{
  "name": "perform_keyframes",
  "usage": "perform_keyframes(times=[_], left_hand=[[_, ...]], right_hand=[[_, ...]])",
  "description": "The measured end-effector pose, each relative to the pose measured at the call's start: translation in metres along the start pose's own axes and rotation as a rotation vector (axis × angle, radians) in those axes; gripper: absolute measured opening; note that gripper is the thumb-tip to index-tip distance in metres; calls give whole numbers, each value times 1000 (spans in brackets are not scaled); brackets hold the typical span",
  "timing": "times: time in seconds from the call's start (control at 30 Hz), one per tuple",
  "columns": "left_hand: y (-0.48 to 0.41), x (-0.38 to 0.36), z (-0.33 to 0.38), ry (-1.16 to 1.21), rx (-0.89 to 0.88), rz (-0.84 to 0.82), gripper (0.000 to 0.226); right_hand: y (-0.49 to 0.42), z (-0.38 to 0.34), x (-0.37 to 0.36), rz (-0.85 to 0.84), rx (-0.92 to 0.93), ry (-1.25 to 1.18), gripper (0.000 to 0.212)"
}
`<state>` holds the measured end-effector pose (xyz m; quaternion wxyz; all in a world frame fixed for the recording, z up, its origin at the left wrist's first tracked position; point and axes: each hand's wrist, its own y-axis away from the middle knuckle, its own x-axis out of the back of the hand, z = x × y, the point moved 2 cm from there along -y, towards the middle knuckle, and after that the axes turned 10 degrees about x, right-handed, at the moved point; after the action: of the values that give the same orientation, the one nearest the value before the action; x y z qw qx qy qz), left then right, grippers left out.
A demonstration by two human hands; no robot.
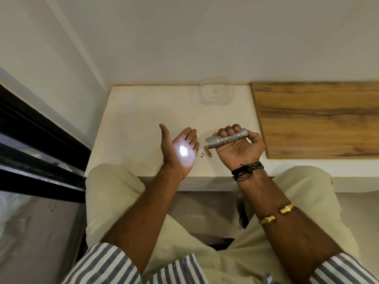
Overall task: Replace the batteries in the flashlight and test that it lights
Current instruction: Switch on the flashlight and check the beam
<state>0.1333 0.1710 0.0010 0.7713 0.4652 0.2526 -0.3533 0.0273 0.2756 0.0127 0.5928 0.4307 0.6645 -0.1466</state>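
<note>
My right hand grips a silver metal flashlight around its knurled body, its head pointing left. The flashlight is lit: a bright white spot falls on the palm of my left hand, which is held open, palm up, fingers apart, about a hand's width left of the lens. A small gold-coloured battery lies on the white ledge between my two hands, just below the flashlight's head. A few tiny dark specks lie next to it.
A clear plastic container stands at the back of the ledge against the wall. A wooden board covers the ledge's right part. A dark window frame runs along the left. My knees press against the ledge's front edge.
</note>
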Motion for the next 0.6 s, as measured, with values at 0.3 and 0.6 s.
perform_keyframes(times=[0.3,0.6], left_hand=[[-2,1,3,-27,-19,8,105],[1,1,2,-87,-61,14,105]], right_hand=[[0,-3,0,-15,1,-3,18],[0,-1,-1,22,16,-2,16]])
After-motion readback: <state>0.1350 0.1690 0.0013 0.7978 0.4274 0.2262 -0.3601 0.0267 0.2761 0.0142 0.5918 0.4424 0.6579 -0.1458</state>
